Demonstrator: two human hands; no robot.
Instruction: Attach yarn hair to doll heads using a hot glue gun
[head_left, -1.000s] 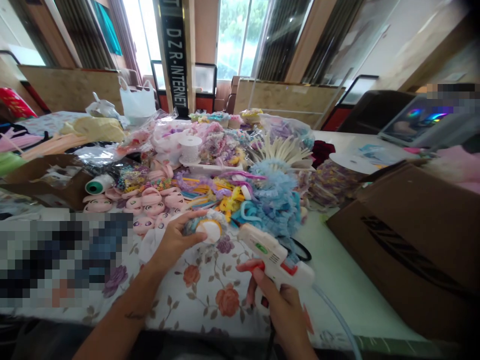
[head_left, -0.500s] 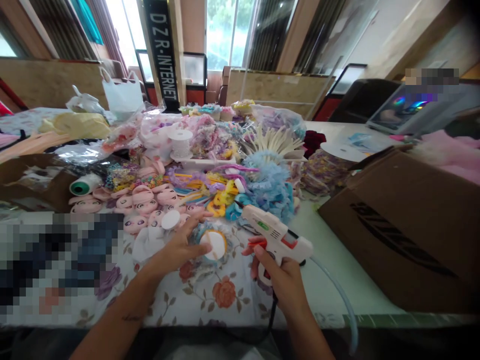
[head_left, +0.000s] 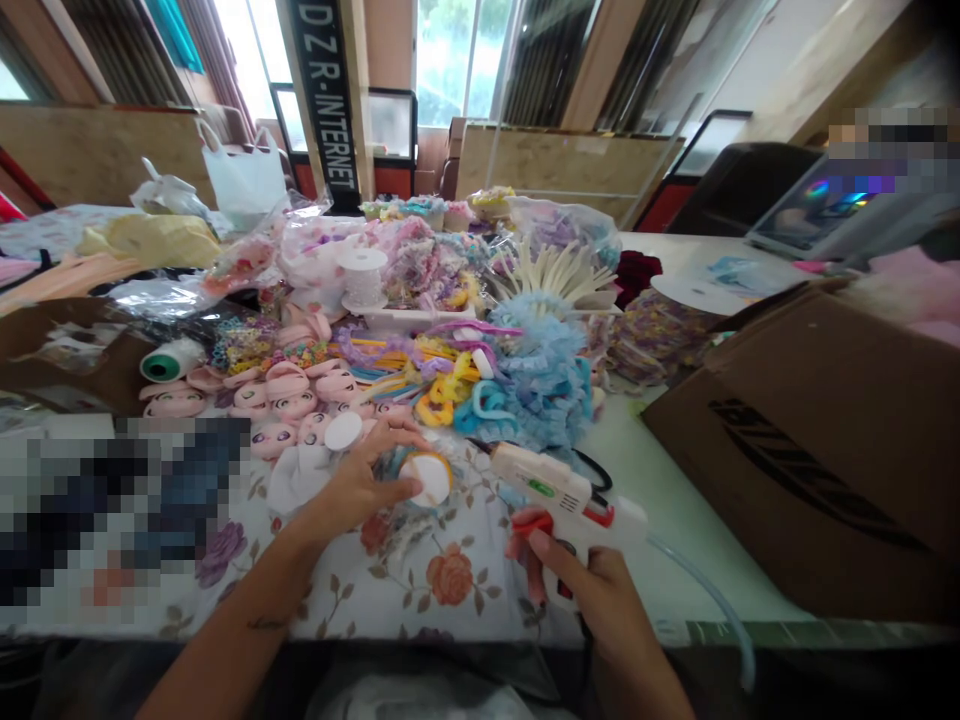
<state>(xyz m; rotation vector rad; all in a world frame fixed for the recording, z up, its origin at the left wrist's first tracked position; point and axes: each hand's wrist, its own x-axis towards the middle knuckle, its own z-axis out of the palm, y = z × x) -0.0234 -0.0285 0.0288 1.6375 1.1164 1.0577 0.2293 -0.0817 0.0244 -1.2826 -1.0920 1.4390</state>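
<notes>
My right hand (head_left: 592,575) is wrapped round the grip of a white hot glue gun (head_left: 536,480) with a red trigger. Its nozzle points left, and a pale glue stick (head_left: 712,580) trails from its back end. My left hand (head_left: 367,480) grips a round piece (head_left: 429,482) with a white top and an orange-yellow edge. The thumb presses on the top while the fingers reach around the far side. Bluish frilly trim shows beneath that piece on the flowered cloth (head_left: 390,600). A small white disc (head_left: 343,431) is just left of the fingers.
Several pink doll heads (head_left: 291,400) lie beyond my left hand. Blue ruffled trim (head_left: 544,370) is heaped behind the glue gun. A large cardboard box (head_left: 810,460) stands at right, and an open carton (head_left: 67,360) at left. White ribbon spools (head_left: 364,280) and bagged craft supplies fill the back.
The glue gun in my right hand has moved right and slightly down, away from the round piece. My left hand keeps its hold, almost unmoved.
</notes>
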